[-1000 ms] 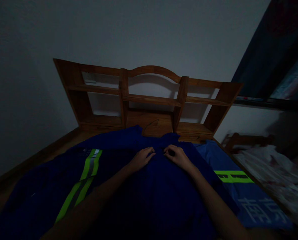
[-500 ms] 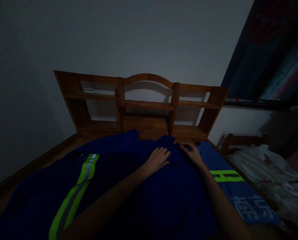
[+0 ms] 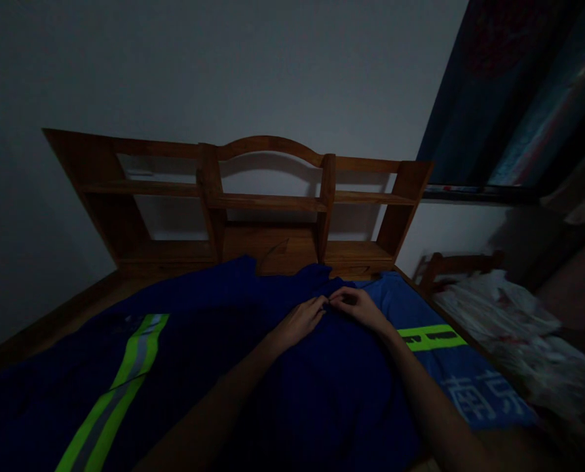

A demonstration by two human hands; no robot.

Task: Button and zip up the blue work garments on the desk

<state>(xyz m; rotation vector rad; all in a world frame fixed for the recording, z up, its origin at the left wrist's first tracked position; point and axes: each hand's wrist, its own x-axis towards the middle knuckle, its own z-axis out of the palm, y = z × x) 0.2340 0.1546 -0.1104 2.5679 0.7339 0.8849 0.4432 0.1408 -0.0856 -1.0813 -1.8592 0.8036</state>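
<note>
A dark blue work jacket (image 3: pixel 213 341) with yellow-green reflective stripes lies spread over a wooden bed. My left hand (image 3: pixel 299 321) rests on the cloth near the collar, fingers curled toward the right hand. My right hand (image 3: pixel 358 306) meets it fingertip to fingertip and pinches a small fold of the blue fabric. A lighter blue part of the garment (image 3: pixel 449 367) with a yellow band and pale lettering lies to the right of my right forearm.
A wooden headboard with open shelves (image 3: pixel 267 203) stands against the grey wall behind the jacket. The bed's wooden side rail (image 3: pixel 46 321) runs along the left. A pale crumpled heap (image 3: pixel 508 321) and a small wooden frame (image 3: pixel 449 265) are at the right. The room is dim.
My left hand slid right and curled its fingers; my right hand drew back toward it, so the fingertips now meet on the cloth. The view shifted slightly to the right.
</note>
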